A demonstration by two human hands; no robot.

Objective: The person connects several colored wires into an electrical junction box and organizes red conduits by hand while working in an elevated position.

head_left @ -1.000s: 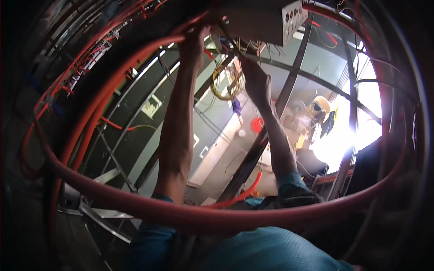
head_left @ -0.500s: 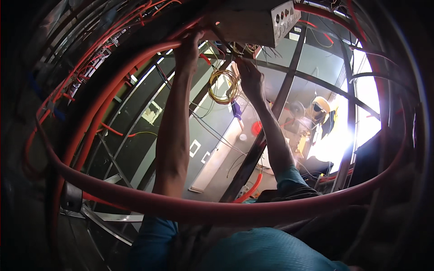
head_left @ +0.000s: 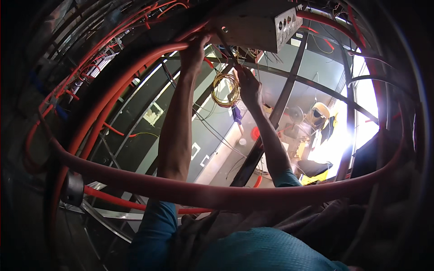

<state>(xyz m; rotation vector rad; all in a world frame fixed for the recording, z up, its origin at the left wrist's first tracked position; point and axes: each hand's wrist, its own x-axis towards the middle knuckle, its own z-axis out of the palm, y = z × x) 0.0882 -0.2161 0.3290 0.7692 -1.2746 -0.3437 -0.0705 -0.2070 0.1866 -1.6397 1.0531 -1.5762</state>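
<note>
Raised high on the left, my left hand is closed around the end part of an orange corrugated-looking conduit, close beside a grey metal box. My right hand is closed around a dark, thin rod-like tool, which slants up to the underside of the box; its kind and its tip do not show. Between my hands hangs a coil of yellowish wire. Loose thin wires stick out below the box, whose side face has several round holes.
A thick red conduit loops across in front of my arms. Dark metal framing bars cross beyond. On the floor below, a person with a light head covering is near bright light. More red conduits run along the left.
The view has shifted slightly, so the box and coil sit a little lower and to the right. The red loop appears higher. Both hands keep their grips.
</note>
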